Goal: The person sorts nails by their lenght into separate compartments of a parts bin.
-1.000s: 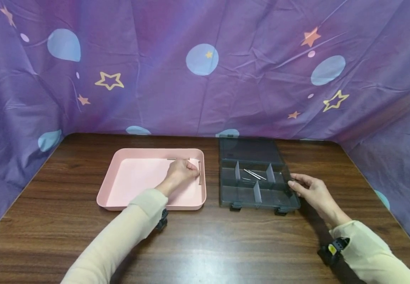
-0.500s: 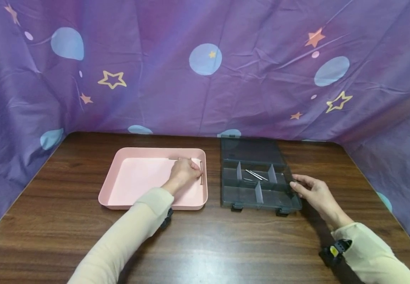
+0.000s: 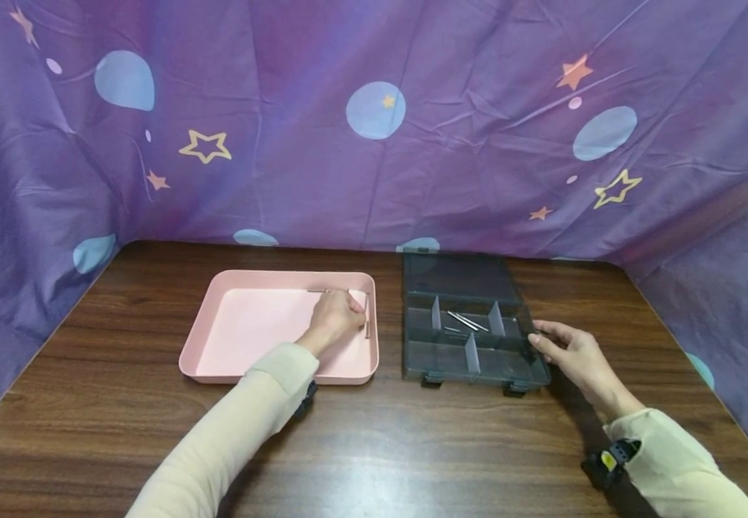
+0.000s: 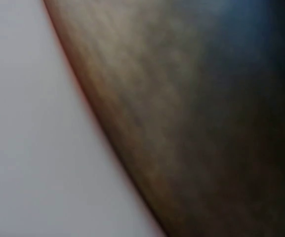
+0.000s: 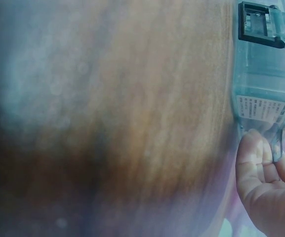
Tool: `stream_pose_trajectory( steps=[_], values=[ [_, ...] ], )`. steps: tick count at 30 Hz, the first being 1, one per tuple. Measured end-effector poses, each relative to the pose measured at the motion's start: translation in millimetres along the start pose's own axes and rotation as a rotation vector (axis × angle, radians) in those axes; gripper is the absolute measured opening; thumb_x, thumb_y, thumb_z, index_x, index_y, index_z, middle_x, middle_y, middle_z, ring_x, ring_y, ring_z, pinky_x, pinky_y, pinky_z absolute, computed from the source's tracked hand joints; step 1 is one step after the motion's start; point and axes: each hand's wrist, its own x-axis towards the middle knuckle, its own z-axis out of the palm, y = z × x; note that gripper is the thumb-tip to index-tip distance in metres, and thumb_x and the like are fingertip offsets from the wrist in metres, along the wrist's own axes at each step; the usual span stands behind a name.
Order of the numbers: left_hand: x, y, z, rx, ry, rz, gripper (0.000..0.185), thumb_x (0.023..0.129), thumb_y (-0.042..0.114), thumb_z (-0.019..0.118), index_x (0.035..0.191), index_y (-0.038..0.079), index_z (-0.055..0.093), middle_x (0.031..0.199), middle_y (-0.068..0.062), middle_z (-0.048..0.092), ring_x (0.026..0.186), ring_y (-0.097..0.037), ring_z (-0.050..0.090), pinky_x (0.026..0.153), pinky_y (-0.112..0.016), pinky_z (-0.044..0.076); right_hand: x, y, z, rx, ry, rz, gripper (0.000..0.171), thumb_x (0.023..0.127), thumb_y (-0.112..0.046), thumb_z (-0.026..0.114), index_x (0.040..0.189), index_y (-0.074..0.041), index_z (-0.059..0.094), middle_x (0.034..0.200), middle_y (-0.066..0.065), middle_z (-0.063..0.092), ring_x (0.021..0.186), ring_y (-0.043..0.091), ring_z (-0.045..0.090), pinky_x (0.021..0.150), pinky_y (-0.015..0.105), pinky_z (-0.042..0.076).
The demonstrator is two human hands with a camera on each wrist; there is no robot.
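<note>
Though barely anything shifts over this last second, the left hand [image 3: 333, 316] curls at a slim metal rod [image 3: 368, 331] — grip unclear — so it's not out of the pink tray [image 3: 260, 334] yet; the right hand [image 3: 573, 354] pinches the divided storage box [image 3: 438, 355].

- Head: above and behind left hand [image 3: 332, 320] and right hand [image 3: 577, 357], facing forward, down.
- Left wrist: very near, blurred.
- Right wrist: close by right hand; shares it and box [image 3: 435, 357] with head.
</note>
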Motion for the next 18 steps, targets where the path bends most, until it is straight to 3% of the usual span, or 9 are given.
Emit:
stream_pose_trajectory(
  steps=[9,12,14,18],
  values=[
    [2.0,-1.1,0.8,0.015,0.003,0.007,0.006,0.075,0.014,0.071,0.074,0.012,0.076,0.094,-0.005,0.073,0.087,-0.020,0.064,0.084,-0.033,0.048,0,0,-1,0.002,-0.008,0.002,0.052,0.095,-0.024,0.055,0.130,0.013,0.044,0.092,-0.014,0.062,0.079,-0.009,0.054,0.065,0.017,0.049],
    [5.7,-5.3,2.0,-0.010,-0.007,0.013,0.007,0.075,0.013,0.070,0.070,0.014,0.076,0.089,-0.003,0.074,0.080,-0.018,0.063,0.081,-0.032,0.048,-1,0,-1,0.007,-0.008,0.004,0.052,0.095,-0.025,0.056,0.130,0.013,0.045,0.090,-0.018,0.060,0.078,-0.009,0.054,0.065,0.017,0.049],
    [9.2,-10.3,4.1,-0.026,0.006,0.043,0.013,0.073,0.012,0.067,0.064,0.015,0.074,0.076,0.000,0.073,0.069,-0.015,0.059,0.070,-0.028,0.047,-1,0,-1,0.003,-0.011,0.004,0.053,0.095,-0.026,0.056,0.130,0.012,0.045,0.089,-0.021,0.058,0.078,-0.009,0.054,0.066,0.017,0.049],
    [8.3,-11.5,1.4,-0.042,0.001,0.044,0.016,0.071,0.009,0.062,0.062,0.014,0.074,0.064,0.001,0.069,0.058,-0.012,0.051,0.060,-0.024,0.042,-2,-1,-1,-0.013,-0.010,-0.001,0.054,0.095,-0.028,0.056,0.130,0.011,0.045,0.091,-0.018,0.058,0.079,-0.008,0.053,0.066,0.018,0.049]
  ],
)
